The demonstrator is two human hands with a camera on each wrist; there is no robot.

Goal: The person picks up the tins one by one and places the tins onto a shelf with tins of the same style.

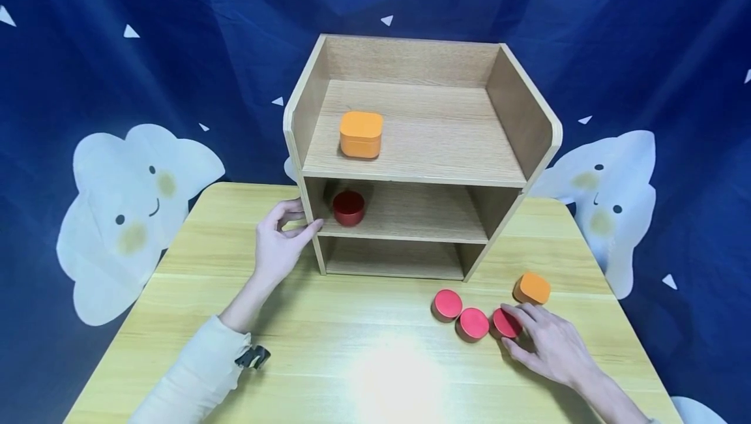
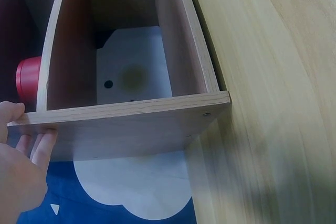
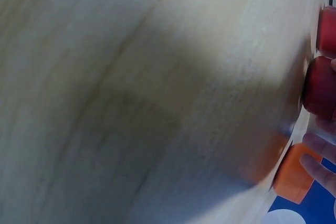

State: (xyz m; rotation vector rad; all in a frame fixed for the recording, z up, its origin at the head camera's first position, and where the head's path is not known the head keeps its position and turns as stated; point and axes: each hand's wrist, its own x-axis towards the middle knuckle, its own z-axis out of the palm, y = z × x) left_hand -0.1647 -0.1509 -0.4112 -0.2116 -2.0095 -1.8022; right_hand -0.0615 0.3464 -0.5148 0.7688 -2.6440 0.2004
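Note:
My left hand (image 1: pixel 283 241) grips the left side panel of a small wooden shelf (image 1: pixel 411 127), thumb on its front edge and fingers along the outer face; the left wrist view shows this hold too. At the table's right, my right hand (image 1: pixel 548 344) holds a round red tin (image 1: pixel 506 323) between thumb and fingers. Left of it stand two more round red tins, one closer (image 1: pixel 472 324) and one farther (image 1: pixel 448 304). An orange rounded box (image 1: pixel 532 287) lies just behind the right hand; in the right wrist view fingers overlap this box (image 3: pixel 294 177).
Another orange box (image 1: pixel 361 134) sits on the shelf's top level, toward the left. On the middle level a dark red round tin (image 1: pixel 349 208) stands near the left panel. The shelf is at the back of a light wooden table (image 1: pixel 305 346), before a blue curtain (image 1: pixel 235 32).

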